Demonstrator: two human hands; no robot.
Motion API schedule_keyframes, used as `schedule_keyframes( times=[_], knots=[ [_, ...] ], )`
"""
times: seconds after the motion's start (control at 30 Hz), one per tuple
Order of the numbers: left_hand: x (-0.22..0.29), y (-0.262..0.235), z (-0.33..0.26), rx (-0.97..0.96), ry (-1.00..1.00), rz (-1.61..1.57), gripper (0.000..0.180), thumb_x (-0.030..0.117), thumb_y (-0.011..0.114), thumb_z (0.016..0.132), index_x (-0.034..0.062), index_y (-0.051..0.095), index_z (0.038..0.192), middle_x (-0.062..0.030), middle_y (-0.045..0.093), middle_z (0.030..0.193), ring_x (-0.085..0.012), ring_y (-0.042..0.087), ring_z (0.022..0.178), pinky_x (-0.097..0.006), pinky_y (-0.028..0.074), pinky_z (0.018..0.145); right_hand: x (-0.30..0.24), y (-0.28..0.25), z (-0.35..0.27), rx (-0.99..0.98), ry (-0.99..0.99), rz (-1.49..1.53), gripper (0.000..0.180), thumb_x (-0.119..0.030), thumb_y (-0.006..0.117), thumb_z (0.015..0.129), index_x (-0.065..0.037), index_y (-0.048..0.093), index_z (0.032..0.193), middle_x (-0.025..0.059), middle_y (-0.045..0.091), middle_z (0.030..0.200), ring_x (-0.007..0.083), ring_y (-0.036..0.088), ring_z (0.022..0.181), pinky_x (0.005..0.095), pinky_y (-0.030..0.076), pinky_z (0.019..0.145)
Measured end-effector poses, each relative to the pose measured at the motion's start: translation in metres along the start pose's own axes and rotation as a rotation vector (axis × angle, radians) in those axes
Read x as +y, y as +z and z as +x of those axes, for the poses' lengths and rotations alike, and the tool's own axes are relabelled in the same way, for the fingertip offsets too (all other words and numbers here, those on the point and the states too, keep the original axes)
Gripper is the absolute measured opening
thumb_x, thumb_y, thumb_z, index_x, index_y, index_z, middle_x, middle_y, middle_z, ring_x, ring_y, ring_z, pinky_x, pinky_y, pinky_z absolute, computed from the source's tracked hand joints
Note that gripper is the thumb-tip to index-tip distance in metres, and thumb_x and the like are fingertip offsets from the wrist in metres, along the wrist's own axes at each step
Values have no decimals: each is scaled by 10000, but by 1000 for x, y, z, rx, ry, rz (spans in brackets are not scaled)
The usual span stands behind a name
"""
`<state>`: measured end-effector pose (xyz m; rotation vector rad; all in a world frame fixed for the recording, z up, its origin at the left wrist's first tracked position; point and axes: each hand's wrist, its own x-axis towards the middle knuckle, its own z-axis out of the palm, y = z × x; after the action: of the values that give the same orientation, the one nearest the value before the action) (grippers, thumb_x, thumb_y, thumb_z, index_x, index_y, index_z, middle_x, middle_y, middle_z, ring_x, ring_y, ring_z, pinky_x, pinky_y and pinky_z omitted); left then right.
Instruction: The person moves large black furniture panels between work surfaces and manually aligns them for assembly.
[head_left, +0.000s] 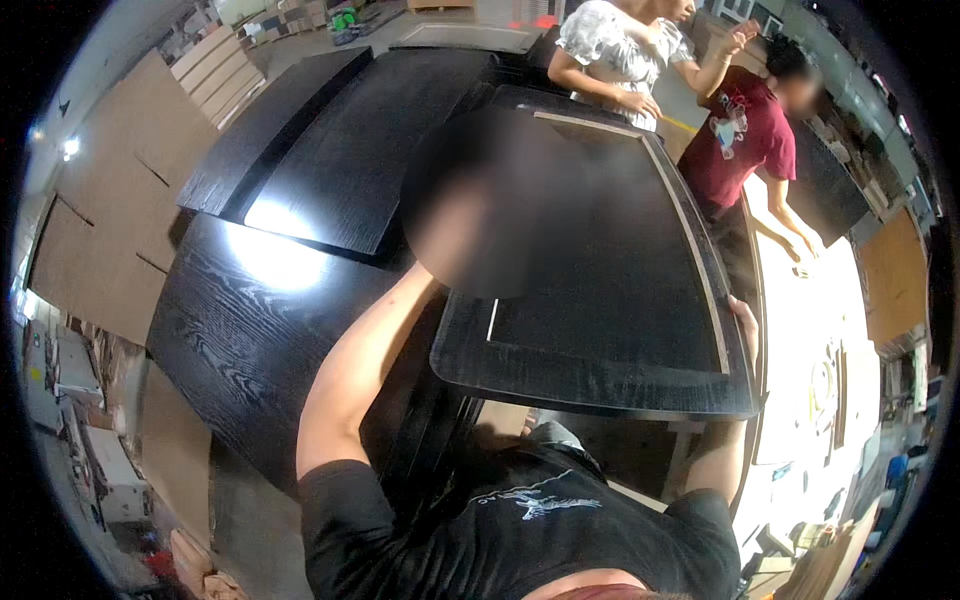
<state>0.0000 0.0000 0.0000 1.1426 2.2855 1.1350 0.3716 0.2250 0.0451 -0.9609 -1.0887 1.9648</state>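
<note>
- And the right hand grips the black framed panel at its four o'clock!
- Panel sits between two and three o'clock of centre.
- Left hand blurred: can't tell its grasp!

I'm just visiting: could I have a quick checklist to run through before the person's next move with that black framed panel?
1. Right hand on the black framed panel: ok, at its right edge.
2. Left hand gripping: cannot tell, blurred.
3. Pale edging along every side: not ok, none shows along the near edge.
4. Red-shirted co-worker off the panel: ok, reaching over the bright bench.
5. Panel free of the black boards: cannot tell.
</note>
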Motion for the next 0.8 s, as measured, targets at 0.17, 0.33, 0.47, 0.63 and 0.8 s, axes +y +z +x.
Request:
schedule_keyframes(
  times=[0.17,0.33,0.47,0.63,0.8],
  knots=[
    [43,-8,-14,-223,-285,-849,433,401,504,1025,46,624,1242,-127,692,1135,-198,673,952,-341,547,865,-5,-26,25,-61,129,50,463,-365,556,920,45,659,1108,134,719,844,167,696,642,254,577,584],
    [34,14,-26,-210,-397,-784,389,332,656,945,39,634,1200,-105,699,1090,-204,684,889,-352,571,799,-5,-41,41,-115,187,-242,474,-381,550,928,47,638,1112,91,699,808,140,652,588,234,526,516],
    [39,25,-44,-57,-397,-620,391,158,731,879,48,625,1239,-78,690,1082,-163,656,938,-304,521,865,17,-75,49,-102,44,-389,450,-235,597,901,62,581,1238,116,703,946,139,671,757,239,537,715],
    [47,23,-14,-14,-407,-530,422,147,759,849,-2,610,1216,-117,689,1090,-202,670,965,-333,534,884,39,-79,77,-36,-7,-308,553,-190,629,902,59,500,1379,84,695,1051,122,650,918,227,496,840],
    [10,4,47,-39,-277,-414,469,209,761,844,21,607,1245,-110,696,1065,-179,656,939,-305,521,852,54,-28,110,-101,-72,-339,420,-180,627,912,33,581,1271,67,695,1035,120,644,877,235,493,802]
  ],
)
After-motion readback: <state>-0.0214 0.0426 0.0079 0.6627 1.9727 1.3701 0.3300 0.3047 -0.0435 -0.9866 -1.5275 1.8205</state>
